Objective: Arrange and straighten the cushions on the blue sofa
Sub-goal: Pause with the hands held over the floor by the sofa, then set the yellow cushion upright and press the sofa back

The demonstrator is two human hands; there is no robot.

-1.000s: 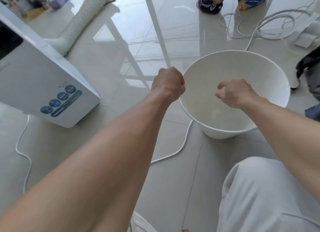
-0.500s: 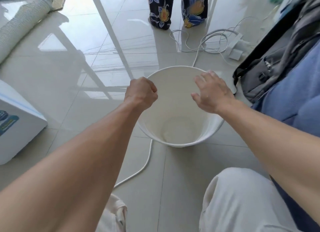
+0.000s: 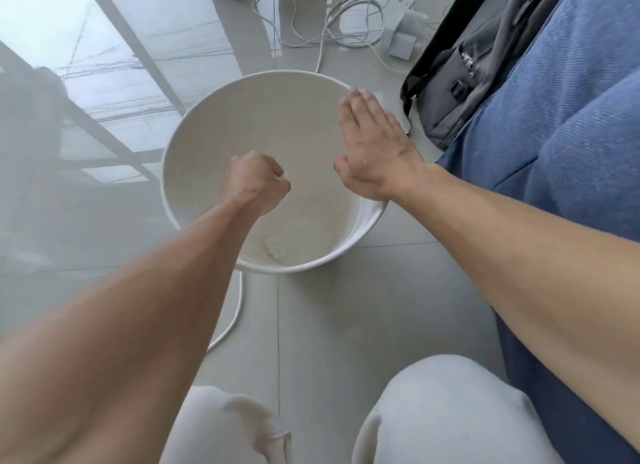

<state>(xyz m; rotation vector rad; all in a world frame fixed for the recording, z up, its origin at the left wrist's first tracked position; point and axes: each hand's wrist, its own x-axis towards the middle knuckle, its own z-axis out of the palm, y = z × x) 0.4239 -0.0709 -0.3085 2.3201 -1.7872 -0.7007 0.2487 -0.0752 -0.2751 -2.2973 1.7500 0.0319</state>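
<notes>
Both hands hung over the white bin (image 3: 194,124). The left hand (image 3: 256,183) was curled, pinching a white scrap (image 3: 284,176), presumably to discard it. The right hand (image 3: 374,152) was flat and held nothing. The blue sofa (image 3: 571,117) lay just right of the right hand, untouched.

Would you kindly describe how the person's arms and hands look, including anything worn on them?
The left forearm and right forearm are bare to the frame edge, no sleeve showing. The left hand and right hand carry no gloves, rings, watch or bracelet. Off-white trousers cover the knees.
</notes>
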